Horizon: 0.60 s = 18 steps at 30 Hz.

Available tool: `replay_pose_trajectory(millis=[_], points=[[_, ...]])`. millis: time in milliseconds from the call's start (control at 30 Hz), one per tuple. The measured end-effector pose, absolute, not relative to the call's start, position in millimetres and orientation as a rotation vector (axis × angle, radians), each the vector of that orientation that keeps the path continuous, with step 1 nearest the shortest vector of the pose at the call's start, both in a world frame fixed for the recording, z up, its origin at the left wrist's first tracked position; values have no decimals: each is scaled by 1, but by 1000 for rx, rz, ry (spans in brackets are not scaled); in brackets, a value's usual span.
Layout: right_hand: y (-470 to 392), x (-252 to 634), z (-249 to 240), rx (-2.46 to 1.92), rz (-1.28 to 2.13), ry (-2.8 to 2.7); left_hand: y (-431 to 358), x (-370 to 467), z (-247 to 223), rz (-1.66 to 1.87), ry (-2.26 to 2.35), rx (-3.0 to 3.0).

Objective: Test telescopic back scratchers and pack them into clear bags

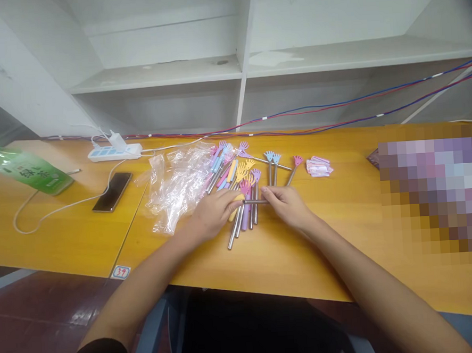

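Between my hands a short metal rod (255, 201) lies level. My left hand (215, 212) is closed on its yellow end piece (238, 198), and my right hand (288, 204) pinches the other end. Under and behind my hands lies a pile of metal rods with small hand-shaped heads; a pink head (245, 186) and yellow heads (241, 171) show. Farther right, two blue-headed rods (273, 166) and one pink-headed rod (294, 168) lie apart from the pile.
Clear plastic bags (174, 185) lie left of the pile. Farther left are a phone (112, 192), a power strip (114, 152) with a white cable, and a green bottle (31, 170). Small pink-white packets (319, 166) lie at right, a blurred bundle (444, 185) beyond. Cables run along the back.
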State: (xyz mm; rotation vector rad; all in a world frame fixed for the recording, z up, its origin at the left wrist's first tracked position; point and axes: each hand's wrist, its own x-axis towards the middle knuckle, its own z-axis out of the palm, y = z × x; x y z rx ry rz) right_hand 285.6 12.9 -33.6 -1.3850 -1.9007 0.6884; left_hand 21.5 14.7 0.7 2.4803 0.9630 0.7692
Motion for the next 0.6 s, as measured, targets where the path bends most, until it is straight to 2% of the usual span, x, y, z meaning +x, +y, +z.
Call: replay_pose_trajectory(millis=[333, 433, 600], points=[[17, 295, -32, -1454, 459, -1940, 17, 23, -10, 932, 905, 2694], [16, 298, -29, -1506, 264, -1998, 17, 21, -11, 964, 904, 2788], [14, 301, -29, -1519, -255, -1991, 16, 18, -12, 916, 931, 2925]])
